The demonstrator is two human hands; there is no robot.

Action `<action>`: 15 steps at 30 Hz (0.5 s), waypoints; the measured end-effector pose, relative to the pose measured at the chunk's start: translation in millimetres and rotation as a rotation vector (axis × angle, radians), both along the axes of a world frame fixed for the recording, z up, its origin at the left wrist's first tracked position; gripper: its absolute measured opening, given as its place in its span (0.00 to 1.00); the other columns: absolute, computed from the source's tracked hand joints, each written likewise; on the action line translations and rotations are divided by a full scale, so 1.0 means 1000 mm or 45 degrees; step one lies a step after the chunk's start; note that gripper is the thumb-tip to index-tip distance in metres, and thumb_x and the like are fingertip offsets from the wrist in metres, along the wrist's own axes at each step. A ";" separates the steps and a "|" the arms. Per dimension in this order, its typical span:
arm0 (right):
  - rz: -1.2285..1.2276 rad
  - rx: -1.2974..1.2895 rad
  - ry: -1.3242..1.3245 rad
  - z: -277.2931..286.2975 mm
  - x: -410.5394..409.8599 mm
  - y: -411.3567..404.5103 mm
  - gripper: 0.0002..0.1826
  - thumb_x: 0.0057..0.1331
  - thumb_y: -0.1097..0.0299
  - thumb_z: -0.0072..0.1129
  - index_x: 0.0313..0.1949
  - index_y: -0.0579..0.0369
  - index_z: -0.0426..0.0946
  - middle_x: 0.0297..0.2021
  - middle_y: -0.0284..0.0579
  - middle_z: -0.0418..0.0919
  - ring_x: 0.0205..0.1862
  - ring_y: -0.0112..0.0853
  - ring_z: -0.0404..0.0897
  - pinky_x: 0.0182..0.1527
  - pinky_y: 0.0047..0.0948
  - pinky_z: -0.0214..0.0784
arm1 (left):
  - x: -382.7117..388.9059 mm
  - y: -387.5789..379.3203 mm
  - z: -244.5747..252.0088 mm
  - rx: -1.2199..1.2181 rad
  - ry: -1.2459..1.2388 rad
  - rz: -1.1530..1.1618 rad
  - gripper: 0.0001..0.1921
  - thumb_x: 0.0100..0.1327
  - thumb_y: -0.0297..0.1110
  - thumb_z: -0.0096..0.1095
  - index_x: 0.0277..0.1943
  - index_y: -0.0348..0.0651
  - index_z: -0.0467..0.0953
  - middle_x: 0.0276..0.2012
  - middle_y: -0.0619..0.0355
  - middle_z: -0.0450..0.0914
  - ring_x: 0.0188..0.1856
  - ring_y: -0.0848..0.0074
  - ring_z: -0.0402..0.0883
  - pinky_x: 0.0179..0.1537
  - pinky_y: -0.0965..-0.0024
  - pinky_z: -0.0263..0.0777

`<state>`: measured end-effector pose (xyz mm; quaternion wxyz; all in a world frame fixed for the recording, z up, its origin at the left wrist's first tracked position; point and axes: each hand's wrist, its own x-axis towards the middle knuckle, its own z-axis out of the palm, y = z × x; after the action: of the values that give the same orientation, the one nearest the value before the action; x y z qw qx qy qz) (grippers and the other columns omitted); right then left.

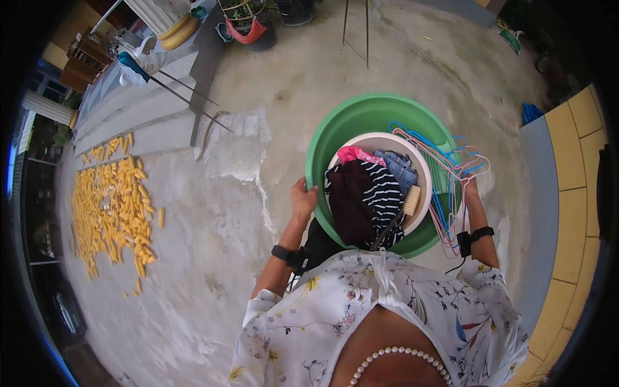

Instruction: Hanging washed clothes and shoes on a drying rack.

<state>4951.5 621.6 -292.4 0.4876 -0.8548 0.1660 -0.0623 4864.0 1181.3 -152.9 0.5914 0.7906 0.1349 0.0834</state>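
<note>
A large green plastic basin (pixel 338 113) is held at waist height before me. My left hand (pixel 304 197) grips its left rim, thumb over the edge. At the right rim is my right hand (pixel 468 188), partly hidden behind pink and blue clothes hangers (pixel 452 167) that hang over that side. Inside the basin sits a smaller white basin (pixel 423 169) with a dark maroon cloth (pixel 350 203), a black-and-white striped garment (pixel 382 186), a pink cloth (pixel 358 154) and blue denim (pixel 399 167). A scrubbing brush (pixel 411 200) with pale bristles lies on the clothes.
Corn cobs (pixel 116 208) are spread on the concrete floor at the left, below grey steps (pixel 145 116). Metal rods (pixel 193 104) jut out near the steps. Thin metal legs (pixel 366 34) and potted plants (pixel 261 36) stand ahead. A yellow-tiled wall (pixel 570 232) runs along the right.
</note>
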 end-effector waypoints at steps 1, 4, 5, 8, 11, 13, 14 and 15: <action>-0.016 -0.018 -0.072 -0.004 0.014 -0.006 0.10 0.63 0.67 0.44 0.37 0.58 0.73 0.30 0.40 0.74 0.31 0.26 0.69 0.35 0.28 0.64 | 0.019 -0.001 0.001 -0.002 -0.035 -0.038 0.14 0.52 0.18 0.55 0.43 0.33 0.75 0.23 0.56 0.77 0.23 0.81 0.74 0.23 0.74 0.65; 0.026 -0.011 -0.162 0.006 0.070 0.039 0.09 0.60 0.71 0.46 0.32 0.60 0.75 0.27 0.46 0.76 0.30 0.32 0.73 0.33 0.33 0.65 | 0.044 0.026 -0.023 -0.156 -0.003 -0.014 0.15 0.53 0.17 0.54 0.45 0.31 0.74 0.27 0.56 0.78 0.26 0.79 0.75 0.26 0.75 0.67; -0.009 -0.008 -0.179 0.006 0.074 0.037 0.09 0.60 0.71 0.46 0.32 0.60 0.75 0.27 0.46 0.76 0.30 0.32 0.73 0.33 0.33 0.65 | 0.051 0.027 -0.034 -0.187 0.019 -0.036 0.15 0.53 0.17 0.54 0.46 0.30 0.74 0.28 0.56 0.78 0.27 0.78 0.75 0.27 0.75 0.68; -0.110 -0.378 -0.066 -0.013 0.092 0.017 0.08 0.56 0.67 0.52 0.30 0.59 0.75 0.26 0.54 0.76 0.30 0.41 0.78 0.30 0.38 0.66 | 0.084 0.024 -0.049 -0.248 0.078 -0.070 0.16 0.52 0.16 0.54 0.46 0.30 0.73 0.28 0.55 0.78 0.27 0.77 0.75 0.28 0.75 0.68; -0.138 -0.621 -0.051 -0.013 0.107 0.012 0.09 0.55 0.65 0.54 0.29 0.58 0.75 0.24 0.53 0.76 0.28 0.42 0.77 0.29 0.39 0.66 | 0.105 0.015 -0.061 -0.214 0.211 -0.054 0.15 0.52 0.17 0.54 0.45 0.29 0.73 0.29 0.54 0.79 0.28 0.76 0.76 0.29 0.75 0.69; -0.043 -0.338 0.048 -0.015 0.105 0.002 0.08 0.54 0.66 0.54 0.28 0.58 0.75 0.24 0.52 0.76 0.28 0.43 0.77 0.29 0.39 0.66 | 0.109 0.012 -0.063 -0.227 0.300 -0.055 0.15 0.52 0.17 0.54 0.45 0.30 0.73 0.30 0.54 0.79 0.29 0.76 0.76 0.29 0.74 0.69; -0.055 -0.362 0.032 -0.019 0.107 0.009 0.08 0.54 0.66 0.54 0.27 0.58 0.74 0.23 0.51 0.76 0.27 0.43 0.77 0.29 0.39 0.66 | 0.115 0.012 -0.066 -0.219 0.309 -0.051 0.15 0.52 0.17 0.53 0.45 0.30 0.74 0.30 0.54 0.79 0.29 0.76 0.76 0.29 0.75 0.69; -0.064 -0.382 0.010 -0.022 0.113 0.019 0.07 0.54 0.67 0.54 0.25 0.58 0.73 0.22 0.51 0.75 0.26 0.42 0.76 0.28 0.38 0.66 | 0.125 0.014 -0.065 -0.208 0.313 -0.044 0.15 0.51 0.16 0.52 0.44 0.31 0.74 0.30 0.54 0.79 0.30 0.77 0.76 0.29 0.75 0.69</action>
<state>5064.3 640.9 -314.0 0.3520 -0.9140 0.1780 -0.0951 4989.2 1194.9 -218.2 0.6343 0.7462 0.1990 -0.0354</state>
